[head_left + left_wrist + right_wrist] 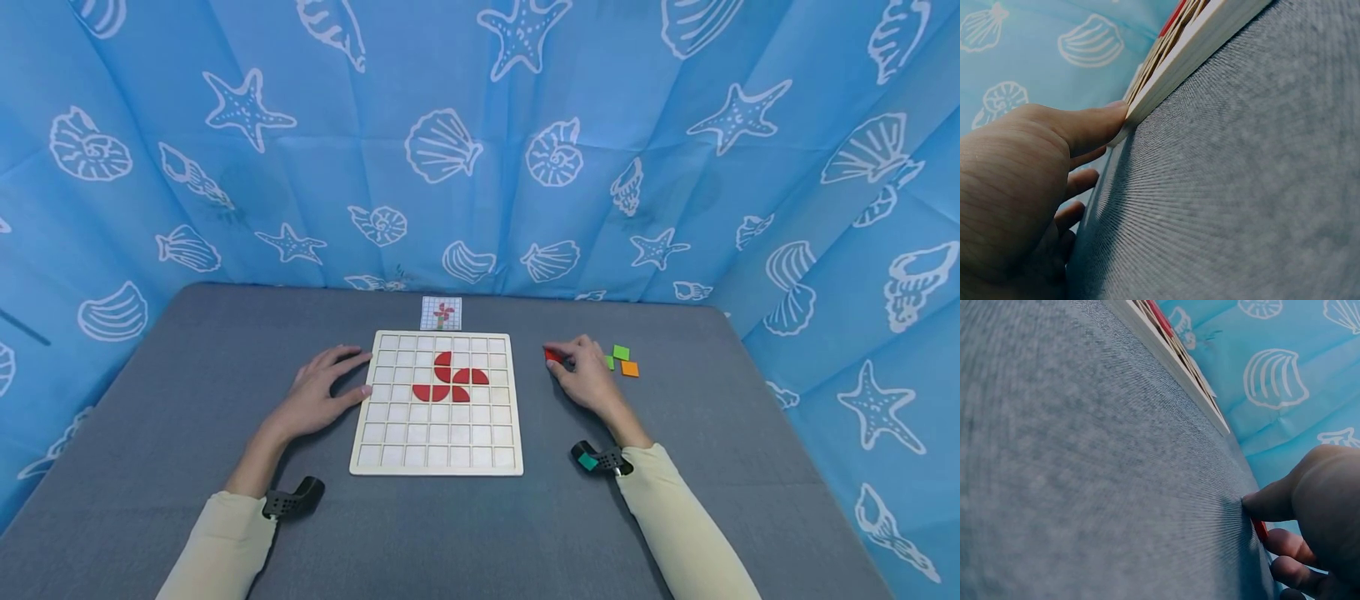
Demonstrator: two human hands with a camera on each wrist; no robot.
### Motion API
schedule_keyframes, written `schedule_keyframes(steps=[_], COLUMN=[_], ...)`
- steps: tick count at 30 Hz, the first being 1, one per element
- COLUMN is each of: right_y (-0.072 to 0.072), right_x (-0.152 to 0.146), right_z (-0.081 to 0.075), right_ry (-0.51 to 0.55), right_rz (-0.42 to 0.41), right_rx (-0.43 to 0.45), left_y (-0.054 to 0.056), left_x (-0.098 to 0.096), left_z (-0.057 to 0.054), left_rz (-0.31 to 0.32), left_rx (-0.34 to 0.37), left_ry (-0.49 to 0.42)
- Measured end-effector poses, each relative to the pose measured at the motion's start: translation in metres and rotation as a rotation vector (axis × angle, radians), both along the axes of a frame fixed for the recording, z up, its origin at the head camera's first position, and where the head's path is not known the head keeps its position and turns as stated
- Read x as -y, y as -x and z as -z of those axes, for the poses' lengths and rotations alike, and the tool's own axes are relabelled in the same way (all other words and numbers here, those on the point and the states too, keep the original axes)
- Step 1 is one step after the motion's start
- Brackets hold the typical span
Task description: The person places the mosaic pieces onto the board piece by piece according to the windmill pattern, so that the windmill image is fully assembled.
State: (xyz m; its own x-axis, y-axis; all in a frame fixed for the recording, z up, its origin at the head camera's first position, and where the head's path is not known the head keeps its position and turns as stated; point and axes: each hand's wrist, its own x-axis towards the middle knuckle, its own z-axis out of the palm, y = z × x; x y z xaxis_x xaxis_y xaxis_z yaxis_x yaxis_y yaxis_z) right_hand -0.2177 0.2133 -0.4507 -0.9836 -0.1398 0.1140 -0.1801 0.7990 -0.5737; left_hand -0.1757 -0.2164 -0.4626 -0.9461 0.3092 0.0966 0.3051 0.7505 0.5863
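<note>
A white gridded board [405, 456] with a pale wooden rim lies flat in the head view. Several red curved pieces [442, 372] sit in its squares, forming a pinwheel shape. At the board's left edge, my left hand [318, 398] rests with fingers extended, the thumb [1100, 125] touching the rim in the left wrist view. To the right of the board, my right hand [588, 375] pinches a red piece [552, 355] between thumb and index finger, low over the table. Its exact outline is partly hidden by the fingers, also in the right wrist view.
Green squares [621, 352] and an orange square [630, 368] lie just right of my right hand. Behind the board is a small picture card [441, 313] showing a pinwheel on a grid. A grey cloth covers the table [450, 533]; a blue shell-patterned curtain [337, 167] hangs behind.
</note>
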Motion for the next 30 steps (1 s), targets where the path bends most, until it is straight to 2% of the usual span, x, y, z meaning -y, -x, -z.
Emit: schedule_keyframes(steps=[14, 24, 30], right_y=[-0.001, -0.001, 0.000], right_x=[0.000, -0.012, -0.014], right_z=[0.001, -0.005, -0.007], right_ry=[0.027, 0.040, 0.032], right_rz=[0.031, -0.080, -0.071], right_rx=[-0.022, 0.042, 0.061], left_y=[-0.001, -0.001, 0.001], left_x=[0.000, 0.001, 0.001], left_z=[0.003, 0.004, 0.004], left_rz=[-0.002, 0.000, -0.002], left_rx=[-0.009, -0.011, -0.003], left_ry=[-0.014, -0.011, -0.002])
